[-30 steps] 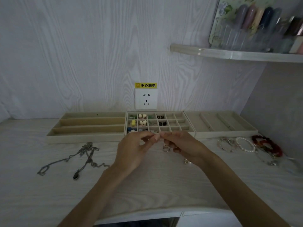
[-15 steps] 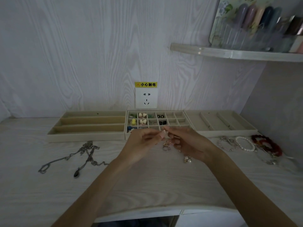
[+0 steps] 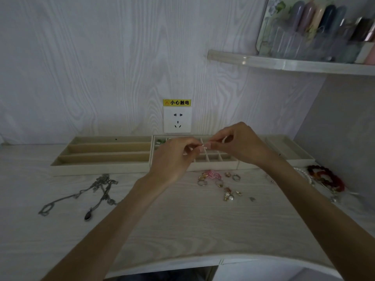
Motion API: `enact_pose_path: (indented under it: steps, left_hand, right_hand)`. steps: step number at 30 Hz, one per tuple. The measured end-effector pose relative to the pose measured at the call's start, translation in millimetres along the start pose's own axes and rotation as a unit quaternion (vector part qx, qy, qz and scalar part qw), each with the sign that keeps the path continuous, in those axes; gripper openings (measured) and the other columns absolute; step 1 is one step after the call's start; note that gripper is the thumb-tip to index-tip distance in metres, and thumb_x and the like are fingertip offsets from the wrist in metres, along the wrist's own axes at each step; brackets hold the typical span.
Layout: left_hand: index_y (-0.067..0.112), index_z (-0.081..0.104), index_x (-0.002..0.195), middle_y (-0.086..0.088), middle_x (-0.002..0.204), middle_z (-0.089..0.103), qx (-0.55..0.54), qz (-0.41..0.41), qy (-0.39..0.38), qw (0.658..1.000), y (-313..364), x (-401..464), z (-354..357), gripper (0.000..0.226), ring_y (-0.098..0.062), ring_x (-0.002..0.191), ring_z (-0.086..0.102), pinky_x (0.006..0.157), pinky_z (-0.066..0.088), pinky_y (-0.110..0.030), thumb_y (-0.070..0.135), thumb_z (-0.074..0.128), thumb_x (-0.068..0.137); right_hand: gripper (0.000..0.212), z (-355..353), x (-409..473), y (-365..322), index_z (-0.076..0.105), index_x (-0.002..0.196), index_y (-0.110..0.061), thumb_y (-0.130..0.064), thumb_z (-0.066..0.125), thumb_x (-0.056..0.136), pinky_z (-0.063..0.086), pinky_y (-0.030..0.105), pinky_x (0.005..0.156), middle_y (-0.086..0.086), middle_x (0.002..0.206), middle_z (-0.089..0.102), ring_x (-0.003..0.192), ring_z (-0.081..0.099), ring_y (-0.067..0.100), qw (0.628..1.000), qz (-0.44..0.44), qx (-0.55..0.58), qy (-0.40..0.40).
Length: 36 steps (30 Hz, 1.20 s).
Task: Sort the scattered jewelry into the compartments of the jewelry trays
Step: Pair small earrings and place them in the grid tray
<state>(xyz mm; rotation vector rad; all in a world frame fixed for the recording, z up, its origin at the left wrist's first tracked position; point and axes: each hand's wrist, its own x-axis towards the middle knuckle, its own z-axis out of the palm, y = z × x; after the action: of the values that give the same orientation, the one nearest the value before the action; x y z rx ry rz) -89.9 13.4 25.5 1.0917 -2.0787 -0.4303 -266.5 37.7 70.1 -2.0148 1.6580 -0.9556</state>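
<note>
My left hand (image 3: 172,159) and my right hand (image 3: 237,145) meet fingertip to fingertip over the middle grid tray (image 3: 215,159), both pinching one tiny pale piece of jewelry (image 3: 205,148); it is too small to tell what kind. The hands hide most of the grid's compartments; a few green pieces (image 3: 161,141) show at its left. A long-slot tray (image 3: 101,157) stands to the left and a third tray (image 3: 288,149) to the right. Loose rings and earrings (image 3: 219,181) lie on the desk in front of the grid tray.
Silver necklaces (image 3: 97,189) with a dark pendant lie at the front left. Pearl and red bead bracelets (image 3: 324,177) lie at the right by the side wall. A wall socket (image 3: 177,120) sits behind the trays, and a shelf (image 3: 294,63) juts out above right.
Both hands have risen and moved away from me, from above the loose rings to over the grid tray, still pinching the small piece. The rings they hid now show.
</note>
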Motion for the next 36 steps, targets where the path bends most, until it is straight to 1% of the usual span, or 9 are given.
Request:
enact_pose_path:
  steps: [7, 10, 14, 17, 20, 23, 26, 30, 36]
  left_hand:
    - [0.031, 0.070, 0.098, 0.017, 0.089, 0.069, -0.007, 0.004, -0.004, 1.000, -13.4, 8.8, -2.8, 0.017, 0.003, 0.079, 0.060, 0.072, 0.051, -0.027, 0.039, 0.057, 0.091]
    - [0.028, 0.071, 0.101, 0.016, 0.089, 0.070, -0.004, -0.014, 0.007, 1.000, -22.3, 12.3, -7.3, 0.023, 0.003, 0.077, 0.060, 0.070, 0.049, -0.020, 0.040, 0.055, 0.091]
    - [0.029, 0.073, 0.097, 0.017, 0.080, 0.068, -0.007, -0.102, 0.114, 0.988, -50.9, 2.2, -13.7, 0.023, 0.000, 0.074, 0.061, 0.069, 0.053, -0.030, 0.044, 0.057, 0.089]
    - [0.026, 0.072, 0.099, 0.013, 0.088, 0.069, 0.032, -0.127, 0.162, 0.978, -65.1, -5.9, -13.6, 0.019, -0.005, 0.079, 0.062, 0.066, 0.050, -0.026, 0.036, 0.061, 0.089]
    - [0.027, 0.071, 0.102, 0.007, 0.100, 0.070, 0.113, -0.115, 0.166, 0.973, -70.2, -6.1, -12.5, 0.017, -0.013, 0.089, 0.062, 0.070, 0.054, -0.033, 0.029, 0.060, 0.090]
    - [0.026, 0.072, 0.100, 0.005, 0.097, 0.070, 0.143, -0.118, 0.162, 0.969, -73.9, -6.0, -15.2, 0.016, -0.016, 0.089, 0.062, 0.070, 0.054, -0.036, 0.027, 0.060, 0.089]
    - [0.021, 0.072, 0.102, 0.001, 0.095, 0.072, 0.166, -0.118, 0.168, 0.965, -79.9, -9.3, -19.1, 0.018, -0.020, 0.088, 0.062, 0.069, 0.053, -0.037, 0.024, 0.063, 0.087]
    - [0.021, 0.071, 0.107, 0.001, 0.098, 0.071, 0.175, -0.144, 0.150, 0.962, -86.0, -11.9, -19.7, 0.021, -0.018, 0.088, 0.061, 0.068, 0.052, -0.034, 0.025, 0.062, 0.088]
    - [0.023, 0.069, 0.109, 0.002, 0.099, 0.071, 0.165, -0.149, 0.139, 0.965, -84.6, -11.1, -18.7, 0.023, -0.017, 0.089, 0.062, 0.069, 0.053, -0.032, 0.026, 0.060, 0.089]
  right_hand:
    - [0.008, 6.4, 13.8, 4.5, 0.075, 0.079, -0.029, -0.034, 0.076, 0.074, 0.048, 0.026, 0.065, -0.011, 0.070, 0.066, 0.059, 0.053, 0.002, 0.997, -0.047, -0.061, 0.018]
    - [0.013, 7.2, 21.9, 8.1, 0.075, 0.084, -0.026, -0.035, 0.075, 0.075, 0.048, 0.025, 0.065, -0.007, 0.075, 0.068, 0.061, 0.054, 0.002, 0.996, -0.051, -0.075, 0.022]
    - [0.013, -8.9, 36.5, 20.1, 0.075, 0.085, -0.024, -0.035, 0.073, 0.077, 0.040, 0.017, 0.062, -0.008, 0.078, 0.068, 0.061, 0.052, -0.001, 0.994, -0.023, -0.088, 0.053]
    - [0.016, -17.3, 52.4, 33.3, 0.075, 0.086, -0.024, -0.037, 0.072, 0.078, 0.039, 0.016, 0.061, -0.007, 0.080, 0.068, 0.065, 0.053, -0.002, 0.989, -0.007, -0.139, 0.057]
    - [0.017, -12.6, 68.6, 44.2, 0.075, 0.088, -0.021, -0.036, 0.072, 0.079, 0.035, 0.016, 0.055, -0.011, 0.071, 0.062, 0.063, 0.050, -0.002, 0.981, 0.015, -0.189, 0.025]
    - [0.019, -0.2, 83.2, 53.6, 0.075, 0.087, -0.019, -0.036, 0.073, 0.078, 0.034, 0.019, 0.052, -0.013, 0.064, 0.054, 0.060, 0.050, 0.002, 0.972, 0.040, -0.230, -0.008]
    - [0.020, 12.2, 93.5, 60.3, 0.075, 0.089, -0.019, -0.036, 0.073, 0.079, 0.039, 0.023, 0.060, -0.006, 0.071, 0.059, 0.068, 0.054, 0.009, 0.965, 0.059, -0.253, -0.033]
    - [0.017, 27.5, 103.0, 69.2, 0.074, 0.090, -0.020, -0.034, 0.071, 0.080, 0.042, 0.026, 0.067, 0.002, 0.097, 0.067, 0.086, 0.061, 0.016, 0.953, 0.071, -0.289, -0.054]
    - [0.016, 37.1, 106.4, 73.0, 0.073, 0.095, -0.021, -0.031, 0.069, 0.083, 0.044, 0.030, 0.074, 0.001, 0.104, 0.067, 0.095, 0.060, 0.019, 0.948, 0.077, -0.301, -0.064]
